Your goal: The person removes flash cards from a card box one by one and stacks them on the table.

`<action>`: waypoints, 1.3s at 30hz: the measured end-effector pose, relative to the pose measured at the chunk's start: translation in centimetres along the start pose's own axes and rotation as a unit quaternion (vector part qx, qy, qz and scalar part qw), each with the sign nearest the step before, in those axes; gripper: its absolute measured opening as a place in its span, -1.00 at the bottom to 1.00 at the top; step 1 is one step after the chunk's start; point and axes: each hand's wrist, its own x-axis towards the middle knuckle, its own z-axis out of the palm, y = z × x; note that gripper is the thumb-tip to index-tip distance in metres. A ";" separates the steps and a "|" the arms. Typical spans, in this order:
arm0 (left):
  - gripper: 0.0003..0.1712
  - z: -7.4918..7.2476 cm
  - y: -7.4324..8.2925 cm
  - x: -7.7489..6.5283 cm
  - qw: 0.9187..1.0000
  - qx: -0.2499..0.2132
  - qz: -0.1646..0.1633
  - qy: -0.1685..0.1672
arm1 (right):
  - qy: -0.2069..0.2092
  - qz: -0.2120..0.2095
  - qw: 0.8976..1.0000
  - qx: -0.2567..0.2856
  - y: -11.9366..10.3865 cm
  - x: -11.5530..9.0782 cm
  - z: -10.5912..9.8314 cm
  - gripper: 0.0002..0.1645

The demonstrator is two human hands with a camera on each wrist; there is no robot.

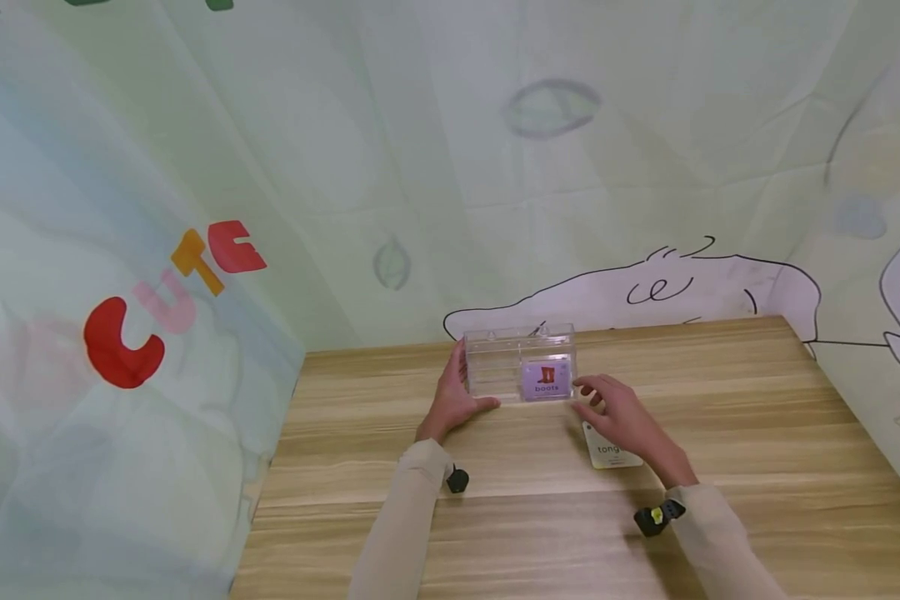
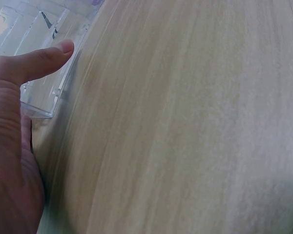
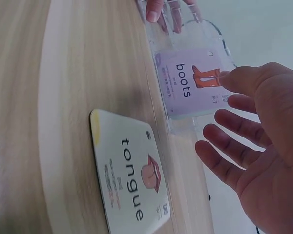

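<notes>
A clear plastic divided box [image 1: 493,385] stands near the back edge of the table. Its right compartment holds a purple "boots" card [image 1: 547,381] with red boots printed on it; the left one shows no card. My left hand [image 1: 456,402] grips the box's left end, thumb along the front and fingers at the side. In the left wrist view the thumb [image 2: 46,58] lies across the box's lower front edge. Beside the right end is my right hand [image 3: 271,131], fingers loosely spread, holding nothing. Below it a white "tongue" card [image 3: 136,190] lies face up on the table.
The wood-grain table [image 1: 525,533] runs back to a printed cloth backdrop [image 1: 435,167] just behind the box. Another cloth wall [image 1: 120,467] with coloured letters borders the left side. Black wrist devices [image 1: 651,521] sit on both wrists.
</notes>
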 end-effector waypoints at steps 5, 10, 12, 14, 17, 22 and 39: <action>0.59 0.1 -0.2 0.0 1.000 0.002 0.002 0.001 | -0.004 0.028 0.999 0.034 0.0 0.7 0.2 -0.47; 0.58 0.2 -0.2 0.1 1.000 0.007 -0.002 0.001 | 0.005 0.040 0.997 0.064 -0.1 1.5 0.5 -0.47; 0.58 0.2 -0.2 0.0 1.000 0.010 -0.005 0.000 | 0.011 0.042 0.997 0.068 -0.2 1.8 0.6 -0.47; 0.58 0.2 -0.2 0.0 1.000 0.011 -0.005 0.000 | 0.015 0.044 0.996 0.070 -0.2 2.0 0.6 -0.47; 0.58 0.2 -0.1 0.0 1.000 0.013 -0.003 0.002 | 0.015 0.052 0.996 0.074 -0.3 2.2 0.7 -0.47; 0.59 0.1 -0.1 0.0 1.000 0.007 -0.001 0.002 | 0.012 0.065 0.995 0.078 -0.3 2.4 0.8 -0.46; 0.60 0.2 -0.3 0.2 1.000 0.003 0.002 0.003 | 0.036 0.052 0.995 0.082 0.2 2.4 0.9 -0.50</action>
